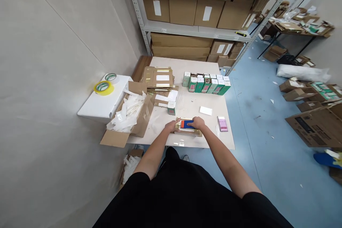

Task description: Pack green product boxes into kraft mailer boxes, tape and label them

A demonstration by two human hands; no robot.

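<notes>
2 bare hands are working close together at the near edge of the table (212, 138), a flat cardboard package (188, 133) lying beneath them. The right hand (197, 123) is closed around a blue tool (189, 124), whose orange end points toward the left hand across the package's top. The left hand (172, 125) is on the package's left end; from here I can't tell whether its fingers grip the cardboard or simply press on it.

Just beyond the left hand stands 1 small green-and-white carton (171, 108), and farther past it lies a stack of flattened cardboard (157, 77). Left of that hand, an open box (145, 117) brims with crumpled white material (128, 111). Farther left, 2 rolls of tape sit on a white surface (91, 106), the nearer one yellow.

A white card (205, 110) lies just past the right hand, with a pink-and-purple stack (222, 124) off to its right. Well beyond the hands, green-and-white cartons (207, 84) stand packed together, and behind the table rises a metal shelf (184, 27) loaded with brown boxes (182, 9).
</notes>
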